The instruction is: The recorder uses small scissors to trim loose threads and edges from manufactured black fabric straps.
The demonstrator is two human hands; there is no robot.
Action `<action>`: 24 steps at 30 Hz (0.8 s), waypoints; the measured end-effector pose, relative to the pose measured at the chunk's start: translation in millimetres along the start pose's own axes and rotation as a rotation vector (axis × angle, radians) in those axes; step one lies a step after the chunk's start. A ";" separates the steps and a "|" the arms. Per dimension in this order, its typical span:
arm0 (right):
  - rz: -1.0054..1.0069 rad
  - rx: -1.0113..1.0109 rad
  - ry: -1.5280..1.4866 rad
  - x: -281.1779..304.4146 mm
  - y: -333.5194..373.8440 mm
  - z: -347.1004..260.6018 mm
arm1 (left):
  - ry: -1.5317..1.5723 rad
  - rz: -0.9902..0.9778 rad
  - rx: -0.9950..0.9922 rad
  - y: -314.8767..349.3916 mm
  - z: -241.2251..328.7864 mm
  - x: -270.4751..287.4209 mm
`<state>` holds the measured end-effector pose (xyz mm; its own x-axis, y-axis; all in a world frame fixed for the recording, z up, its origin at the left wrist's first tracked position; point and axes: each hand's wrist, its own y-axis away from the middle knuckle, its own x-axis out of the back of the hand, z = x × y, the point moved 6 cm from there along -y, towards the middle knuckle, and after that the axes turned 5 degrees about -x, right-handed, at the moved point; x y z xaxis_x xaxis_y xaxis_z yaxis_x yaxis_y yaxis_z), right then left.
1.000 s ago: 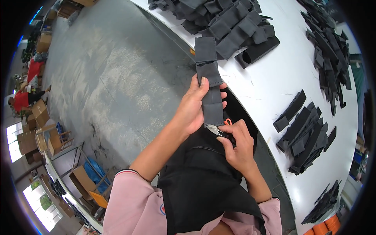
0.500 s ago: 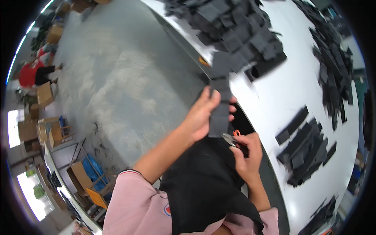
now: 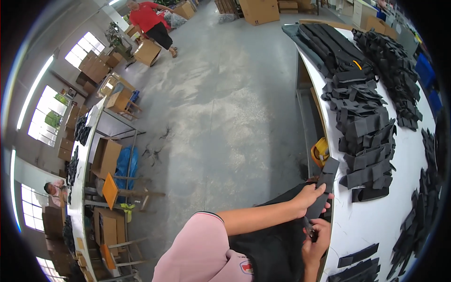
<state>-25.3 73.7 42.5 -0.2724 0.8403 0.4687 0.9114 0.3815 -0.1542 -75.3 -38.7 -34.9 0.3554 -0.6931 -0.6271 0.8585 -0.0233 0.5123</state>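
My left hand [image 3: 307,201] is closed around a flat strip of dark grey fabric [image 3: 330,169], its thumb lying on top. The strip slants upward over the edge of the white table [image 3: 346,221]. Just below it, my right hand [image 3: 317,244] grips small thread snips [image 3: 308,228], whose blades point up at the strip's lower end. Whether the blades touch the fabric is hard to make out. A long heap of similar dark strips [image 3: 366,138] lies on the table ahead of my hands.
Smaller bundles of dark strips [image 3: 359,255] lie nearby, with more along the table's right side. Folded black fabric pieces [image 3: 331,44] rest at its far end. A yellow object [image 3: 320,151] sits by the table edge. A person in red [image 3: 149,21] stands far off beside cardboard boxes [image 3: 147,51].
My view has swung up and left, showing more floor and room. Both hands now appear lower and further right, still holding the strip and the snips. The strip tilts more to the right.
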 end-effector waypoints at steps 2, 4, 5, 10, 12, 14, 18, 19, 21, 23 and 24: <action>-0.027 -0.052 -0.045 -9.2 6.4 16.5 | 0.048 0.005 -0.016 -10.9 4.1 6.1; 0.008 0.050 0.002 -4.6 6.1 6.9 | 0.045 -0.037 -0.015 -7.5 1.1 -1.3; 0.041 0.149 0.045 -1.5 6.7 -0.1 | 0.040 -0.075 -0.013 -4.7 -0.3 -5.2; 0.019 0.324 0.127 -1.0 7.3 -7.1 | 0.007 -0.080 0.156 22.6 16.0 -12.6; 0.037 0.346 0.156 -1.8 11.2 -7.3 | -0.013 -0.078 0.143 21.3 16.6 -16.7; 0.073 0.382 0.181 -4.2 15.2 0.0 | -0.032 -0.073 0.130 18.7 15.4 -21.5; 0.099 0.271 0.155 -6.8 22.6 10.0 | -0.141 -0.065 -0.076 16.4 14.7 -30.7; 0.071 0.177 0.077 -5.0 23.0 11.6 | -0.162 -0.063 -0.122 17.8 14.0 -32.4; 0.041 0.079 0.002 0.6 23.7 10.0 | -0.152 -0.066 -0.128 17.5 11.1 -32.5; -0.025 -0.042 -0.137 2.9 22.7 11.2 | -0.155 -0.086 -0.106 18.1 10.9 -34.1; -0.028 -0.045 -0.134 1.8 23.6 13.6 | -0.151 -0.085 -0.104 17.5 10.3 -34.1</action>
<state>-8.4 89.4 27.9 -0.3335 0.8749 0.3512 0.9152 0.3899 -0.1022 -76.2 -22.9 1.5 0.2270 -0.7921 -0.5667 0.9194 -0.0176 0.3929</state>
